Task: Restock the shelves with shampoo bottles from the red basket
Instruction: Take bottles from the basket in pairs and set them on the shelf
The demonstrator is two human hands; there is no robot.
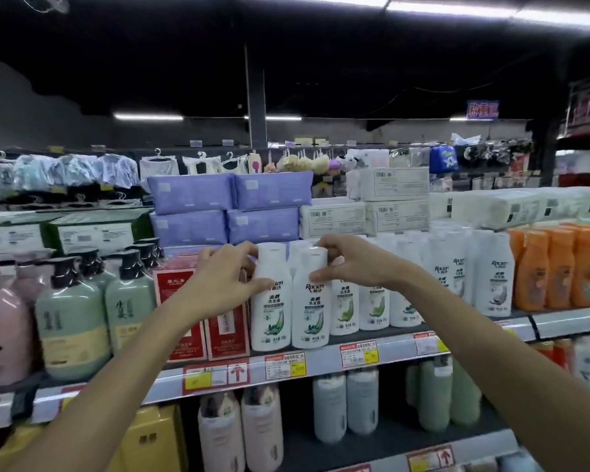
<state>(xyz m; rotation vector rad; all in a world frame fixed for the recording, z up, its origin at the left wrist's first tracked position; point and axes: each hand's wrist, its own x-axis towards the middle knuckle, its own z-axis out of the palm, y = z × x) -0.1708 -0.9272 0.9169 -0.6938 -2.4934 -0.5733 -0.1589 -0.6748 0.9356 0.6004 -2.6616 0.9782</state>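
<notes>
Nearest, two bare forearms rise from the bottom edge. The left hand [225, 281] grips the first shampoo bottle [271, 315], its thumb curled across the rounded shoulder and its fingers hooked behind the flat cap. The right hand [349, 264] pinches the second shampoo bottle [310, 316], thumb on the shoulder and fingertips bent over the cap top. Both bottles are smooth white plastic with a green leaf print. They stand upright and touch side by side at the front of the upper shelf [324, 362], whose glossy grey rail runs below the fingers and carries a paper price tag [285, 366]. Just left of the left fingers, partly behind that wrist, stand two red cardboard boxes [223, 338], flat-faced and square-cornered. Beyond them are two pale green pump bottles [72, 318] with black heads in front and more behind. Right of the right fingers runs a row of white bottles [375, 308] of the same shape, perhaps five across the front; blur makes the count unsure. Past them are boxy orange bottles [559, 274]. Above and behind the fingertips lie four soft lilac packs [229, 212] in crinkled film, stacked two on two, with white wrapped packs [399, 199] to their right.
</notes>
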